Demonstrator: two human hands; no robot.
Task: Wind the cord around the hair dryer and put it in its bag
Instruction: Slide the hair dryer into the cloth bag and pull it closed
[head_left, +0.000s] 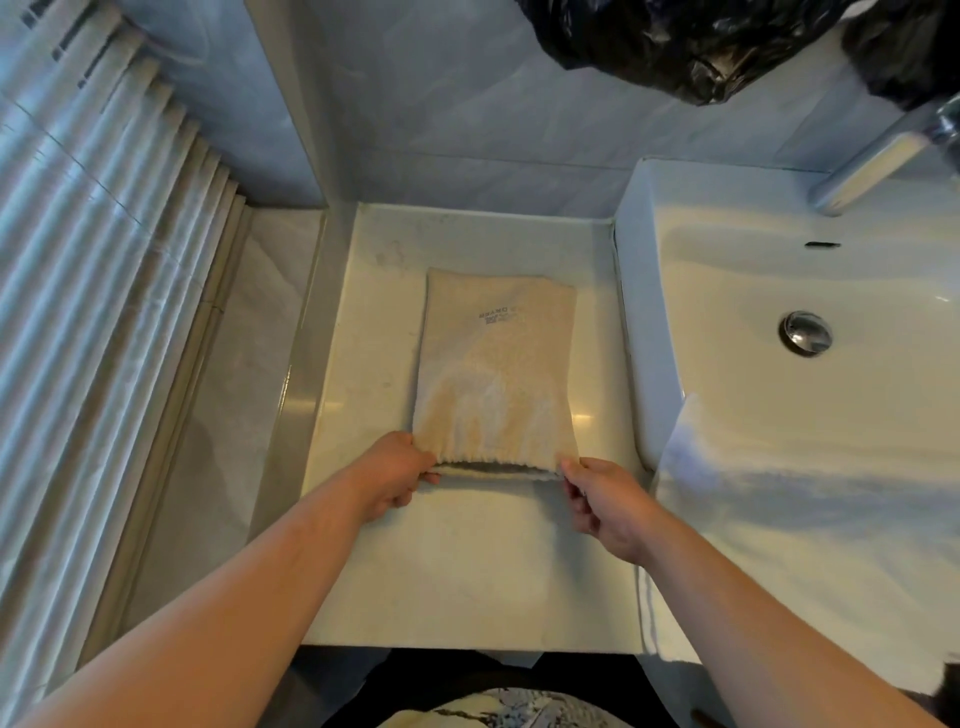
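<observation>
A beige drawstring cloth bag (496, 369), printed with small dark lettering near its far end, is laid flat on the pale surface (467, 561) beside a white sink (779, 291), its gathered mouth turned toward the person. The mouth is held at its two corners, the left hand (397, 475) in a closed grip on the left corner and the right hand (597, 501) pinched on the right. A dark slit is seen at the opening; its contents cannot be told.
</observation>
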